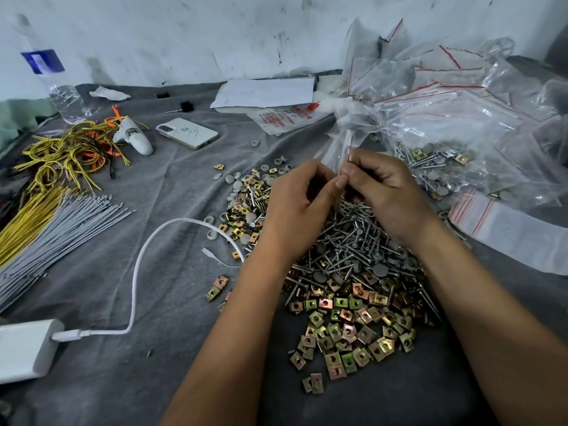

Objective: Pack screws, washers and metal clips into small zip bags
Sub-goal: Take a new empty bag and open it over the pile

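Note:
My left hand and my right hand meet over the middle of the grey cloth, and both pinch one small clear zip bag that stands up edge-on between the fingertips. What is inside the bag is hidden. Right below the hands lies a heap of silver screws mixed with round grey washers. Nearer to me spreads a pile of square brass-coloured metal clips. A second patch of clips and grey washers lies left of my left hand.
Filled zip bags pile up at the right, with a flat stack of empty ones. A phone, papers, yellow wires, grey ties, a white charger with cable and a water bottle lie around.

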Demonstrator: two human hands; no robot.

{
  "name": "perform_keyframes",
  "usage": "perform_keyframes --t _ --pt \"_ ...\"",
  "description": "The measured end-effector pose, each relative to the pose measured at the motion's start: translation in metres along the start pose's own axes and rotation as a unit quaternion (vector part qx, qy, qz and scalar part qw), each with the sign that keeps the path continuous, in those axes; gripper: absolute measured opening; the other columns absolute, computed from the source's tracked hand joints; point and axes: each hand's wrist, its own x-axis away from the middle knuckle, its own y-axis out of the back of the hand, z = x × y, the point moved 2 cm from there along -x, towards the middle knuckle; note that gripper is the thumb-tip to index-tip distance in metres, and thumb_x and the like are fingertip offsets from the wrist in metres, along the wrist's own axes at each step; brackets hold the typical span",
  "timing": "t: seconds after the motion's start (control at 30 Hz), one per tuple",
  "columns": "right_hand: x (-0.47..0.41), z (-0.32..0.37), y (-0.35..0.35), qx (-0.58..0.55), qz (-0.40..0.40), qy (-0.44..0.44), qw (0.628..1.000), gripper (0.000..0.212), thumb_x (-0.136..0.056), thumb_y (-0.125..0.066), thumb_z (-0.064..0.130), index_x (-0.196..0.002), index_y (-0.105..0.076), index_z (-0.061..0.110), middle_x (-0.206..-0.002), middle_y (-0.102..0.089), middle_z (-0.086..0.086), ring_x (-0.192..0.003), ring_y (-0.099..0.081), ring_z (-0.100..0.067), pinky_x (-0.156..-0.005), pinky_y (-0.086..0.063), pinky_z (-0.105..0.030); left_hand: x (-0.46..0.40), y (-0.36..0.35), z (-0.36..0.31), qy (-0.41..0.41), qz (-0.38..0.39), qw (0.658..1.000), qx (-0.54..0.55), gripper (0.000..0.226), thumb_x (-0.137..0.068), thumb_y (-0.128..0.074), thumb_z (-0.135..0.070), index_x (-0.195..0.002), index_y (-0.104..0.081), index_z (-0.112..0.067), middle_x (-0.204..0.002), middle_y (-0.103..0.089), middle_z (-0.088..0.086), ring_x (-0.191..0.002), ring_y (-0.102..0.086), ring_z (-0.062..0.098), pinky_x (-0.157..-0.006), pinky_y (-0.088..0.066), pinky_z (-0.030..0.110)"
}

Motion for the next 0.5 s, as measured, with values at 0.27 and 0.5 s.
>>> perform_keyframes --t 0.27,0.5 --pt "0.001 0.005 0.001 0.065 -0.029 0.033 0.997 0.028 -0.102 -0.058 0.008 -0.079 -0.062 -0.008 -0.071 -0.051 -0.031 -0.064 -0.046 -0.043 -0.058 -0.04 -0.053 0.004 -0.002 -0.009 -0.13 -0.092 0.975 -0.153 0.03 -0.099 -0.065 -0.01 -0.071 -0.055 -0.013 -0.064 -0.045 -0.01 -0.056 -0.04 0.01 -0.055 -0.03 0.022" --pt "0.0 0.009 -0.001 0.12 -0.042 0.061 0.99 0.03 -0.098 -0.062 0.005 -0.07 -0.06 -0.003 -0.063 -0.052 -0.018 -0.057 -0.044 -0.021 -0.053 -0.038 -0.04 0.011 -0.009 -0.013 -0.164 -0.168 0.95 -0.203 0.03 -0.098 -0.065 -0.008 -0.069 -0.055 -0.007 -0.068 -0.044 -0.004 -0.055 -0.038 0.016 -0.054 -0.026 0.029"
